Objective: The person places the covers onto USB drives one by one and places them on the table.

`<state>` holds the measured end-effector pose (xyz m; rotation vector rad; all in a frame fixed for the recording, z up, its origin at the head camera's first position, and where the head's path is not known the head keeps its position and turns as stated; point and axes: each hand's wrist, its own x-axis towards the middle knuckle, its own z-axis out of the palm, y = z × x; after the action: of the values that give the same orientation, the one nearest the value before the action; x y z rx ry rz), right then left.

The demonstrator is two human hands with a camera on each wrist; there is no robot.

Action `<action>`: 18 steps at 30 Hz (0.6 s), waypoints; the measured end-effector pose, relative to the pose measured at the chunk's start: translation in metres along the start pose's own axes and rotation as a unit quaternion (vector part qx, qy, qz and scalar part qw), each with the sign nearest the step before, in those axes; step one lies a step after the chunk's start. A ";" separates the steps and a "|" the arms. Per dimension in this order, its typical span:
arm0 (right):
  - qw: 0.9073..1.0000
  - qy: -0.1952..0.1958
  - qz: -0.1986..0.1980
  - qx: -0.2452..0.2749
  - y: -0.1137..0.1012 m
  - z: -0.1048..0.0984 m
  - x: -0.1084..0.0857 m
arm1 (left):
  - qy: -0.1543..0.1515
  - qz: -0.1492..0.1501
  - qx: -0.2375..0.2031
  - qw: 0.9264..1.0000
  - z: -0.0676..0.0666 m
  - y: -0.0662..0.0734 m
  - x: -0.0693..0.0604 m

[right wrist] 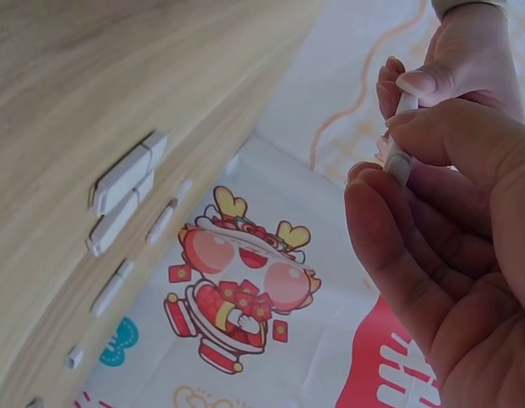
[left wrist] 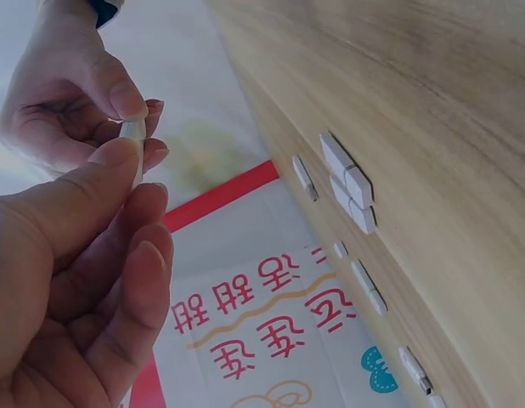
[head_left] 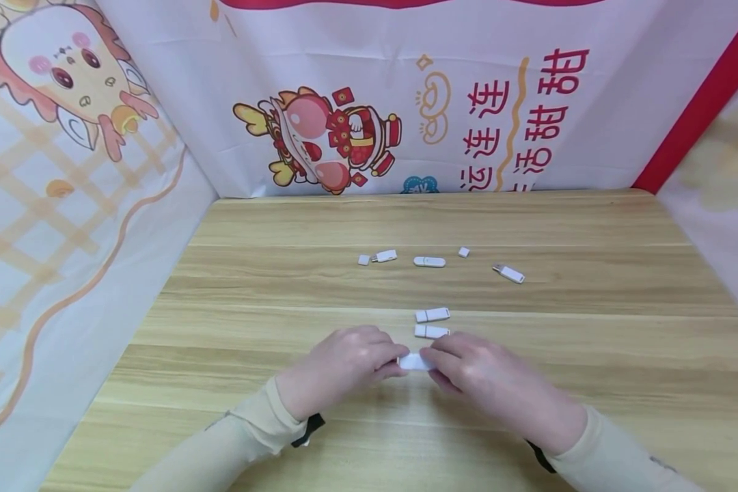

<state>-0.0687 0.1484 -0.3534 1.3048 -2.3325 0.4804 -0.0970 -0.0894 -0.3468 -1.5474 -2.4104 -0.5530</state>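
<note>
USB stick (head_left: 415, 362) in L grip (head_left: 350, 361) & R grip (head_left: 488, 372), nr capped pair (head_left: 432, 315).

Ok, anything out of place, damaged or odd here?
No spill or damage shows. At the back, the left USB stick and right USB stick lie uncapped, plugs bare, with the left cap and right cap loose nearby, unlike the capped stick between them. The red cartoon print appears sideways.

Your left hand (head_left: 348, 359) and right hand (head_left: 488, 372) pinch. Your left forearm (head_left: 234, 437) slants toward eight o'clock, right forearm (head_left: 609, 451) toward four.
</note>
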 end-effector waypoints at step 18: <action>1.000 -0.024 0.016 0.004 -0.003 0.015 -0.009 | -0.067 -0.004 -0.004 0.998 0.019 0.001 0.001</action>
<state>-0.0648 0.1466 -0.3704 1.2976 -2.3959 0.4744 -0.0965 -0.0804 -0.3639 -1.6267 -2.5160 -0.4757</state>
